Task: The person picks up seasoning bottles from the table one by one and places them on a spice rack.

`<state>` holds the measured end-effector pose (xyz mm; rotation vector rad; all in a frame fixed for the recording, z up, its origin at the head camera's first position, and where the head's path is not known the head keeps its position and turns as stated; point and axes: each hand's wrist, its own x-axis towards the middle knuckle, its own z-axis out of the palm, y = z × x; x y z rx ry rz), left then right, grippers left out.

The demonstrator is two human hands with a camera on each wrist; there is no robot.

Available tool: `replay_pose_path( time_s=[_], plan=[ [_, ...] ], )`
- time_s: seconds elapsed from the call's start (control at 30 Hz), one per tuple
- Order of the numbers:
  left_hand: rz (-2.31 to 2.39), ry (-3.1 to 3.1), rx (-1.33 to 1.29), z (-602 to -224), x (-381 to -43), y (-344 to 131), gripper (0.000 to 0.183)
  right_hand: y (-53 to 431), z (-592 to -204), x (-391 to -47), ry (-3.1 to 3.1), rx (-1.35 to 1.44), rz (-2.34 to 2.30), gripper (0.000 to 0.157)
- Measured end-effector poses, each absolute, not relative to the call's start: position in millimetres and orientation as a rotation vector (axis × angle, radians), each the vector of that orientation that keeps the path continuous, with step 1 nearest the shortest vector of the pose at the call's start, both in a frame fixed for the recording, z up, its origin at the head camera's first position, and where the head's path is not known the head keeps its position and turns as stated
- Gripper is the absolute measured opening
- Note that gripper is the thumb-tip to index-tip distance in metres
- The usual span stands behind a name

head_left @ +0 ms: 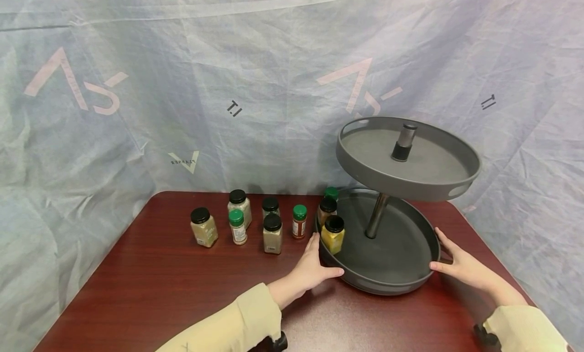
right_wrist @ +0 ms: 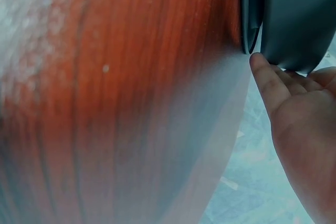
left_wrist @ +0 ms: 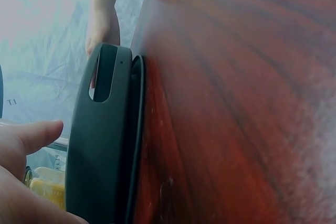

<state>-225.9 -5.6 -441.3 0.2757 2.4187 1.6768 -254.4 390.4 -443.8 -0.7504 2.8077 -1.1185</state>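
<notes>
A dark grey two-tier round tray stands at the right of the table, its upper tier (head_left: 408,182) on a metal post (head_left: 377,216) above the wider lower tier (head_left: 388,286). My left hand (head_left: 310,268) lies at the lower tier's left front wall, fingers extended along the outside and thumb spread toward the front. On the opposite side, my right hand (head_left: 465,266) touches the outer wall with fairly straight fingers. Inside the lower tier, near my left hand, stand a yellow spice jar (head_left: 332,236), a brown black-lidded jar (head_left: 327,210) and a green-lidded bottle (head_left: 331,192).
Left of the tray, several spice containers stand on the red-brown table (head_left: 150,276), among them a black-lidded jar (head_left: 204,227), a green-lidded bottle (head_left: 238,227) and a red-brown spice bottle (head_left: 298,222). A pale cloth (head_left: 255,88) hangs behind the table.
</notes>
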Motion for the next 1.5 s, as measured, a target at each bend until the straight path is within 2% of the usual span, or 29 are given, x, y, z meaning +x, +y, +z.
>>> replay_pose_path(
  time_s=[0.7, 1.5],
  plan=[
    [1.657, 2.469, 0.280, -446.7, -241.1, -10.9, 0.102, 389.9, -444.9, -255.6, 2.804, -0.739, -1.110, 0.093],
    [1.615, 2.399, 0.302, -435.6, -198.3, -2.8, 0.103, 391.7, -446.3, -254.3, 2.797, -0.745, -1.134, 0.094]
  ],
)
